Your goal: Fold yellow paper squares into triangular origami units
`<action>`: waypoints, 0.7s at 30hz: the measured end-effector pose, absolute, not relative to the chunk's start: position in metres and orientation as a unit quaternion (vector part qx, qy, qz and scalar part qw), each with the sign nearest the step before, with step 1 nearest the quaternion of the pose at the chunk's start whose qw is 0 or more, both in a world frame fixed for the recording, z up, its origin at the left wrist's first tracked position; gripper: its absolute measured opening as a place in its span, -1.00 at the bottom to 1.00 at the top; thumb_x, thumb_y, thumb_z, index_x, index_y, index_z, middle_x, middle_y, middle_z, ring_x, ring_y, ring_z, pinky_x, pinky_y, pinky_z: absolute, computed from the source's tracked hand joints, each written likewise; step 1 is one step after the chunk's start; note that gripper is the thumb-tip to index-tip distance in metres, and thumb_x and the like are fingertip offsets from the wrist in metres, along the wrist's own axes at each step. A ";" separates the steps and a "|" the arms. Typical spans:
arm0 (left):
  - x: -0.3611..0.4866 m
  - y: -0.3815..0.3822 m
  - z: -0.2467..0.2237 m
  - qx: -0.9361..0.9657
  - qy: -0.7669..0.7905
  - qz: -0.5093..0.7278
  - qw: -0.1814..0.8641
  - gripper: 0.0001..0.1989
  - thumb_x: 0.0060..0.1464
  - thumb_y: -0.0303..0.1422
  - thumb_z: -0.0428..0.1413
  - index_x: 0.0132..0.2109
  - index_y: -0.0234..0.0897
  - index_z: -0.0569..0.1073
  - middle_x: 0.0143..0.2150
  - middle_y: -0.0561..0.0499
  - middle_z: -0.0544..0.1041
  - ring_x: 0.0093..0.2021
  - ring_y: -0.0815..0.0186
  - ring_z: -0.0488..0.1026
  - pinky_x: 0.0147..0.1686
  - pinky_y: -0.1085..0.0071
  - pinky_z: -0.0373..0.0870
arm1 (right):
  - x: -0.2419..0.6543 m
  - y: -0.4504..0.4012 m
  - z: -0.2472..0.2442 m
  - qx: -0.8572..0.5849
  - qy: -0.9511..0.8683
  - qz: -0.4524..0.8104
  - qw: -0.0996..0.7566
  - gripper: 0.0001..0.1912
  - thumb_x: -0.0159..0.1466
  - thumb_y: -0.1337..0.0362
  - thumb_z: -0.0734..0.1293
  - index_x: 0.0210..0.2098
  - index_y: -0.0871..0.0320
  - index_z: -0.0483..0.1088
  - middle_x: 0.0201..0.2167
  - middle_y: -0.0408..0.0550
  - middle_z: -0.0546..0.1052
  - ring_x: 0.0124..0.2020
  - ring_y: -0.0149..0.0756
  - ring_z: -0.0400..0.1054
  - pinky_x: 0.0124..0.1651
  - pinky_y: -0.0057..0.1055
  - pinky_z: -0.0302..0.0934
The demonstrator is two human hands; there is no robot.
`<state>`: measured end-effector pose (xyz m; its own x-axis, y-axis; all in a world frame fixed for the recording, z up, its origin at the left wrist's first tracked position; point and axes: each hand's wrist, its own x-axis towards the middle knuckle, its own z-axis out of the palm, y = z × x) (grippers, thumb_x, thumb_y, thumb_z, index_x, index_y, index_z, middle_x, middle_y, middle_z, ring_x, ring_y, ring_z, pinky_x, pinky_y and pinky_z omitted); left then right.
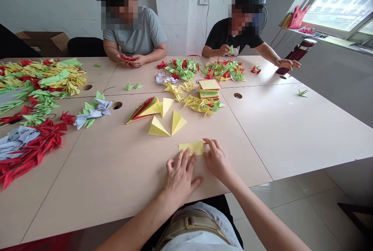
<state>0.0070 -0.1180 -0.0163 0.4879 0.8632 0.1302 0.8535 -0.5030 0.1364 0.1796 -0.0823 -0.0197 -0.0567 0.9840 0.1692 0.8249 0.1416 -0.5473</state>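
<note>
A yellow sheet of paper (190,148), folded into a narrow rectangle, lies flat on the table in front of me. My left hand (182,173) presses its lower edge with outstretched fingers, thumb spread to the side. At the paper's right end, the bent fingers of my right hand (215,157) grip the edge near the corner. Just beyond are several creased yellow pieces (159,126) standing partly open. Behind them rests a fanned stack of folded red, yellow and green papers (142,110).
A stack of square paper (209,89) stands among piles of folded paper cranes (224,70). More cranes (37,138) cover the table's left side. Across the table sit two people, one holding red paper (128,59), the other reaching toward a dark red flask (295,56).
</note>
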 end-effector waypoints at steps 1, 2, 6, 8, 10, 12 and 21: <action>0.007 -0.117 -0.016 0.863 0.496 0.091 0.028 -0.38 0.15 0.00 -0.16 0.28 -0.16 0.09 0.32 -0.19 0.05 0.26 -0.03 -0.02 -0.01 -0.07 0.12 | 0.183 -0.083 -0.020 -0.635 -0.710 0.151 0.264 -0.51 0.14 0.53 0.11 0.06 0.12 0.18 -0.05 0.02 0.34 -0.08 -0.26 0.30 -0.10 -0.32 0.26; 0.006 -0.115 -0.015 0.864 0.494 0.090 0.029 -0.38 0.15 0.01 -0.16 0.28 -0.14 0.09 0.31 -0.19 0.07 0.24 -0.03 0.00 -0.01 -0.07 0.12 | 0.185 -0.084 -0.021 -0.632 -0.711 0.146 0.271 -0.51 0.14 0.55 0.09 0.03 0.12 0.21 -0.06 0.02 0.35 -0.09 -0.26 0.30 -0.11 -0.32 0.27; 0.007 -0.108 -0.012 0.870 0.485 0.087 0.035 -0.36 0.09 0.05 -0.08 0.25 -0.09 0.14 0.24 -0.19 0.16 0.18 -0.04 0.07 -0.01 -0.07 0.12 | 0.184 -0.091 -0.019 -0.600 -0.732 0.119 0.301 -0.58 0.20 0.54 0.07 -0.03 0.12 0.30 -0.06 0.05 0.34 -0.08 -0.25 0.29 -0.06 -0.28 0.25; 0.009 -0.105 -0.009 0.872 0.481 0.084 0.037 -0.37 0.06 0.05 -0.04 0.22 -0.11 0.20 0.20 -0.21 0.19 0.15 -0.04 0.10 0.00 -0.05 0.12 | 0.178 -0.096 -0.017 -0.568 -0.758 0.118 0.299 -0.63 0.25 0.48 0.09 -0.02 0.12 0.30 -0.04 0.07 0.36 -0.04 -0.23 0.27 -0.01 -0.25 0.22; 0.010 -0.101 -0.008 0.873 0.480 0.080 0.039 -0.39 0.06 0.03 -0.02 0.19 -0.14 0.24 0.18 -0.22 0.20 0.13 -0.04 0.11 0.00 -0.04 0.13 | 0.173 -0.100 -0.017 -0.545 -0.780 0.120 0.283 -0.65 0.27 0.44 0.10 0.01 0.14 0.30 -0.03 0.07 0.38 -0.01 -0.21 0.26 0.03 -0.23 0.20; 0.008 -0.098 -0.008 0.877 0.473 0.077 0.039 -0.38 0.05 0.03 -0.01 0.20 -0.14 0.23 0.18 -0.21 0.21 0.13 -0.03 0.12 0.00 -0.03 0.13 | 0.171 -0.104 -0.018 -0.539 -0.789 0.119 0.269 -0.64 0.28 0.43 0.10 0.04 0.15 0.29 -0.01 0.07 0.40 0.02 -0.20 0.23 0.06 -0.21 0.17; -0.046 -0.088 -0.008 0.917 0.394 0.061 0.012 -0.45 0.13 -0.04 -0.04 0.25 0.08 0.11 0.24 -0.02 0.24 0.20 0.06 0.08 0.02 0.07 0.10 | 0.170 -0.107 -0.012 -0.538 -0.810 0.089 0.215 -0.62 0.30 0.37 0.13 0.05 -0.04 0.33 0.04 0.02 0.35 0.08 -0.19 0.19 0.07 -0.20 0.14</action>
